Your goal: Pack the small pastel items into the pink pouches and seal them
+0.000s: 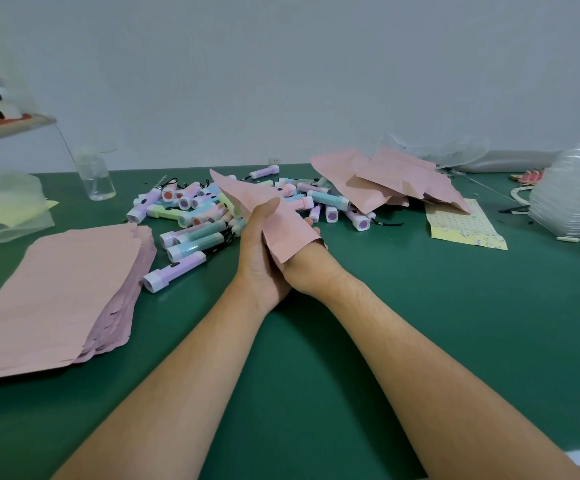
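Note:
A pink pouch (247, 195) is held up between both hands over the middle of the green table (420, 306). My left hand (257, 244) grips its left edge, thumb lying on the front. My right hand (302, 268) is mostly hidden under the pouch; a few fingertips curl out at its right edge. Just behind the hands lies a heap of small pastel torch-shaped items (191, 209) in lilac, blue, green and pink. One lilac item (174, 273) lies apart at the near left. I cannot see whether anything is inside the held pouch.
A thick stack of flat pink pouches (56, 292) lies at the near left. More pink pouches (385, 181) are piled at the back right, beside a yellow sticker sheet (461, 223). A clear bottle (94, 174), a plastic bag (4, 206) and clear plastic packaging (572, 195) line the edges.

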Demonstrator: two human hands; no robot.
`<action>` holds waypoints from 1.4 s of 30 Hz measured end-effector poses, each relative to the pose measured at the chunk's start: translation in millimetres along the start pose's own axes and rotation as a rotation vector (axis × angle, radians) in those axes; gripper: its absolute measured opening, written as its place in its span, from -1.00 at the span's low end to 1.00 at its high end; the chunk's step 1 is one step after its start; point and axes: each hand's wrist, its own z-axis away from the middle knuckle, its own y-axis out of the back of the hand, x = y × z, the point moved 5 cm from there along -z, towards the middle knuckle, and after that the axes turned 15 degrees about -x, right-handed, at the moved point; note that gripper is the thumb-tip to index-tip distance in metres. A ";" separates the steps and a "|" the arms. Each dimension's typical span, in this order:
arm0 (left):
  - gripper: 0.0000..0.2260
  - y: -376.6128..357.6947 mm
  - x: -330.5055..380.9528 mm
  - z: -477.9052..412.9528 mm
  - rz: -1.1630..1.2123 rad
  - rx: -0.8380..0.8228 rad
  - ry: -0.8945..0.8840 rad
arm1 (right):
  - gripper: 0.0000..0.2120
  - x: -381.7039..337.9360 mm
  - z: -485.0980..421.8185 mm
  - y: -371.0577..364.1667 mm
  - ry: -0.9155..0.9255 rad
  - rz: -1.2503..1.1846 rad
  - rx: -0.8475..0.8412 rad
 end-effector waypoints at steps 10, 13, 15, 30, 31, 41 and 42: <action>-0.66 -7.1 14.4 11.8 -0.044 0.139 -0.081 | -0.50 -16.6 3.9 -0.2 0.276 -0.260 0.040; -0.75 2.9 30.0 10.4 -0.018 0.167 -0.183 | -0.49 -22.3 9.3 3.6 0.408 -0.270 0.034; -0.83 11.6 44.4 10.8 -0.003 0.182 -0.241 | -0.60 -23.3 14.5 10.6 0.495 -0.228 0.129; -0.73 44.4 73.0 18.0 0.165 0.137 -0.406 | -0.23 20.7 -15.2 1.8 0.217 0.367 0.114; -0.73 45.6 72.8 18.1 0.169 0.141 -0.402 | -0.29 21.8 -17.3 0.8 0.229 0.379 0.091; -0.73 45.8 69.1 15.1 0.159 0.176 -0.394 | -0.61 38.5 -13.3 13.9 0.127 0.341 0.192; -0.72 45.8 68.6 15.1 0.164 0.172 -0.389 | -0.62 38.9 -10.9 15.8 0.143 0.283 0.239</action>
